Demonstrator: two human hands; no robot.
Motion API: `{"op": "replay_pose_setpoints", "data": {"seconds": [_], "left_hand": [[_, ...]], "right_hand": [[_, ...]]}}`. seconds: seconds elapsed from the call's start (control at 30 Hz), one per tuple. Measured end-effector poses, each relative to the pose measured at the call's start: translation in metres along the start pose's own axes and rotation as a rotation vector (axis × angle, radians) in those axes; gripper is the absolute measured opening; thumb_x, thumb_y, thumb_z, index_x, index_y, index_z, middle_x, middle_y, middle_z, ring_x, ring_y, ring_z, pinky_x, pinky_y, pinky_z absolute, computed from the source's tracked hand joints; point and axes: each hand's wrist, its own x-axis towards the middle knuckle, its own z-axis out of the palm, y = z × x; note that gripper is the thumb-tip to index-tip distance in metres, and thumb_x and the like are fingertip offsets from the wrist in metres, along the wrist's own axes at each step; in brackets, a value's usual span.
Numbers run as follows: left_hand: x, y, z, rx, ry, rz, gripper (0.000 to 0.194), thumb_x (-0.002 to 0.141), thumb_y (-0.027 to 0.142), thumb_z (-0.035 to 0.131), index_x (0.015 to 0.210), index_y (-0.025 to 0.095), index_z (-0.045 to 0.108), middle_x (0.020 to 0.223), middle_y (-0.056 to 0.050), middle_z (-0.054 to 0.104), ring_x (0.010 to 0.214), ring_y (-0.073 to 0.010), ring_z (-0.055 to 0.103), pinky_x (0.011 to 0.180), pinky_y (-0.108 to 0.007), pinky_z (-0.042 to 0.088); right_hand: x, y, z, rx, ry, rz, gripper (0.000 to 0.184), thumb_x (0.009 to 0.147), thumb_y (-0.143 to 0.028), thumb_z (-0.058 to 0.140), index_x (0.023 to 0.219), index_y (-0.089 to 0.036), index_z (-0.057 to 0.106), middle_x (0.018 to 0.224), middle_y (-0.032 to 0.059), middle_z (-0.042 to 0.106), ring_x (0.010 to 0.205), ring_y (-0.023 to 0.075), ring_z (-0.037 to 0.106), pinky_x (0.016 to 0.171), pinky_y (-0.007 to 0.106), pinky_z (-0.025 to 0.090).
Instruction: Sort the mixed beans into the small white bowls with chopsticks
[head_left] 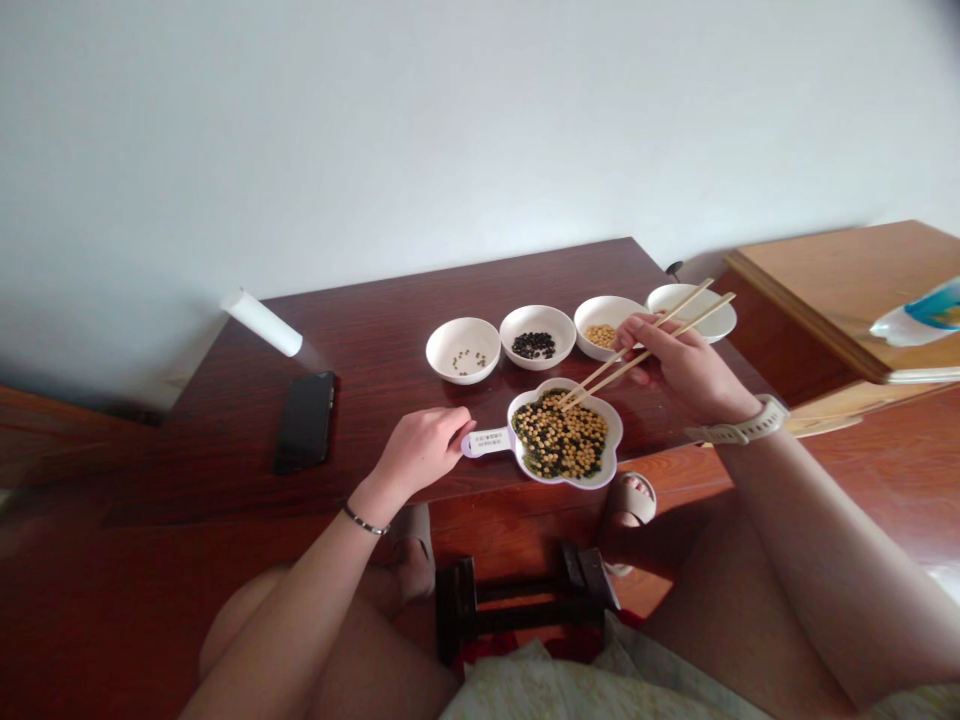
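Observation:
My left hand (426,445) is closed at the end of the short handle of a white flower-shaped dish (616,440), near the table's front edge. Yellow, black and green beans (562,435) lie mixed in the dish. Wooden chopsticks (611,372) are held in my right hand (679,365), their tips down among the beans. Behind the dish stand white bowls: one with a few green beans (463,335), one with black beans (538,320), and one with yellow beans (600,310). A fourth bowl (716,325) is partly hidden by my right hand and the chopsticks.
On the dark table (382,340), a black phone (305,422) and a white cylinder (262,322) lie at the left. A wooden cabinet (847,275) with a bottle (926,315) stands at the right. A dark stool (525,600) is below, between my legs.

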Motion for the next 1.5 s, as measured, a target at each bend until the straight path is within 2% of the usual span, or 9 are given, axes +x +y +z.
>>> {"op": "replay_pose_setpoints", "data": {"seconds": [0.33,0.43,0.6,0.73,0.9,1.0,1.23,1.33,1.5], "left_hand": [[-0.001,0.000,0.001,-0.011,0.000,-0.001,0.025,0.106,0.028,0.050,0.083,0.022,0.059,0.078,-0.003,0.069,0.072,-0.0191,0.063,0.064,-0.032,0.034],[-0.002,-0.001,0.000,-0.010,0.000,0.000,0.025,0.106,0.028,0.050,0.083,0.022,0.059,0.079,-0.003,0.068,0.072,-0.0191,0.063,0.064,-0.032,0.034],[-0.003,-0.002,0.001,-0.003,-0.007,0.007,0.026,0.106,0.029,0.050,0.083,0.022,0.057,0.079,-0.002,0.068,0.073,-0.0189,0.064,0.065,-0.033,0.034],[-0.003,-0.003,0.002,0.008,-0.007,0.009,0.026,0.107,0.029,0.049,0.083,0.022,0.056,0.079,-0.002,0.067,0.073,-0.0185,0.064,0.065,-0.033,0.034],[-0.003,-0.003,0.003,0.008,-0.007,0.011,0.026,0.107,0.029,0.049,0.083,0.022,0.056,0.078,-0.001,0.067,0.073,-0.0184,0.064,0.065,-0.034,0.033],[-0.003,-0.003,0.002,-0.007,-0.005,0.006,0.026,0.107,0.029,0.049,0.083,0.022,0.057,0.079,-0.002,0.068,0.073,-0.0185,0.063,0.065,-0.033,0.033],[-0.002,-0.001,0.001,-0.011,-0.002,0.002,0.026,0.106,0.028,0.050,0.083,0.021,0.057,0.079,-0.002,0.068,0.072,-0.0188,0.063,0.065,-0.033,0.032],[-0.001,-0.001,0.001,-0.006,-0.007,0.002,0.025,0.106,0.029,0.050,0.083,0.022,0.057,0.079,-0.002,0.068,0.072,-0.0188,0.063,0.065,-0.033,0.031],[-0.001,0.000,0.000,-0.012,-0.004,-0.001,0.025,0.105,0.028,0.051,0.082,0.022,0.056,0.078,-0.002,0.067,0.072,-0.0185,0.063,0.065,-0.033,0.032]], "right_hand": [[0.011,-0.001,-0.021,0.258,0.226,-0.059,0.029,0.094,-0.040,0.072,0.077,-0.023,0.056,0.079,0.0036,0.052,0.056,0.0111,0.034,0.042,0.030,0.021],[0.014,0.001,-0.034,0.261,0.353,-0.117,0.028,0.096,-0.037,0.070,0.076,-0.024,0.056,0.079,0.0038,0.054,0.058,0.0120,0.034,0.046,0.033,0.022],[0.020,0.010,-0.055,0.274,0.578,-0.280,0.028,0.097,-0.027,0.069,0.071,-0.021,0.058,0.079,0.0055,0.053,0.063,0.0121,0.043,0.049,0.031,0.026],[0.024,0.014,-0.060,0.293,0.578,-0.295,0.029,0.098,-0.024,0.068,0.071,-0.021,0.060,0.078,0.0062,0.054,0.065,0.0131,0.044,0.047,0.027,0.029],[0.029,0.012,-0.054,0.339,0.636,-0.280,0.033,0.097,-0.022,0.066,0.066,-0.017,0.055,0.070,0.0036,0.051,0.058,0.0101,0.042,0.041,0.022,0.026],[0.025,0.008,-0.046,0.309,0.534,-0.230,0.031,0.099,-0.021,0.063,0.069,-0.018,0.057,0.068,0.0023,0.051,0.055,0.0092,0.040,0.039,0.020,0.026],[0.007,0.001,-0.020,0.152,0.102,-0.007,0.029,0.098,-0.040,0.069,0.078,-0.018,0.063,0.073,0.0021,0.053,0.053,0.0085,0.043,0.042,0.023,0.027],[0.004,0.003,-0.013,0.051,-0.044,0.068,0.033,0.102,-0.044,0.063,0.082,-0.018,0.065,0.068,0.0010,0.049,0.052,0.0092,0.042,0.044,0.024,0.026],[0.002,0.004,-0.009,-0.054,-0.153,0.103,0.037,0.105,-0.046,0.058,0.080,-0.018,0.064,0.066,0.0014,0.050,0.051,0.0094,0.041,0.047,0.026,0.025]]}}
